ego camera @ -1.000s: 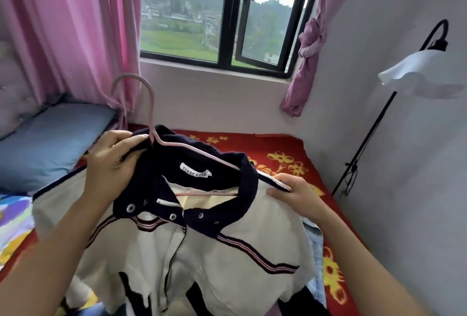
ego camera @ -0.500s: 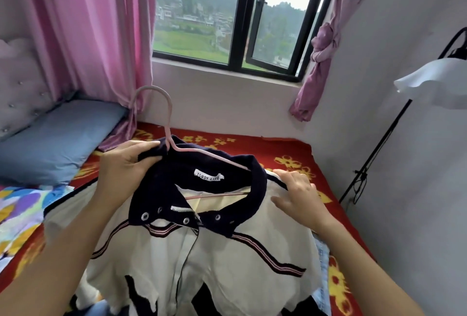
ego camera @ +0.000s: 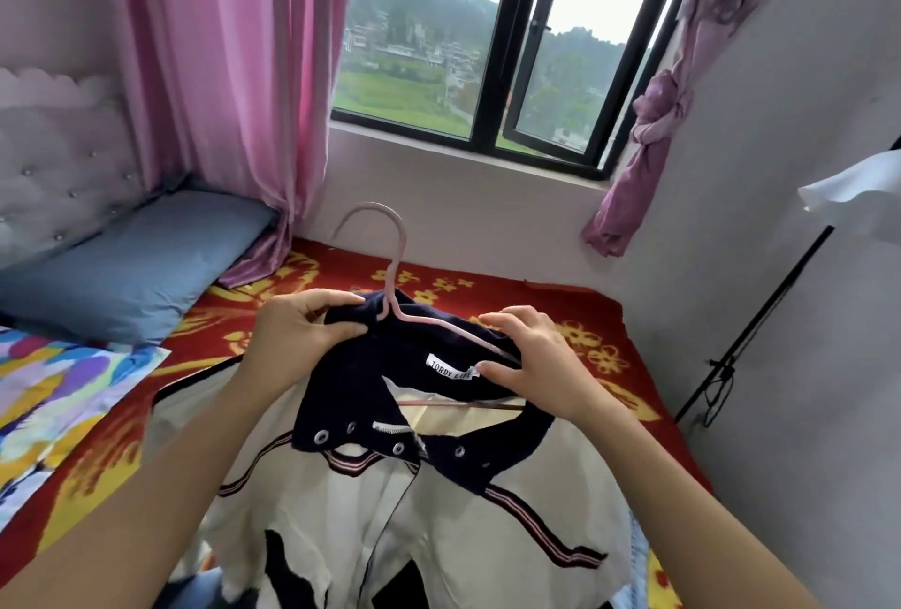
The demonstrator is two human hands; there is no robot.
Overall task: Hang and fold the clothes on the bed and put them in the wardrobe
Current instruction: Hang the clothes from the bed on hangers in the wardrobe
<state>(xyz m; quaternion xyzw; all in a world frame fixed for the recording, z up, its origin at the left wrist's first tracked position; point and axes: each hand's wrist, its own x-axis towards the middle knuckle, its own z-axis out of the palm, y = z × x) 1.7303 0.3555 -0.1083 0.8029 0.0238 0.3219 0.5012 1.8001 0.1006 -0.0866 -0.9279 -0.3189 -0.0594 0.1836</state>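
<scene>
The collar (ego camera: pixel 414 355) is being pinched by left hand (ego camera: pixel 297 340) and right hand (ego camera: pixel 536 364), with the hanger (ego camera: pixel 397 257) hook standing between them, nearer the left.

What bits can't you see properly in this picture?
All from the head view:
- Pink hanger: one arm is hidden under the collar of the jacket, beneath the left hand.
- Jacket: its lower part is cut off by the bottom edge.
- Lampshade: cut off by the right edge.
- Collar label: the lettering is too blurred to read for sure.
- Wardrobe: not in view.
</scene>
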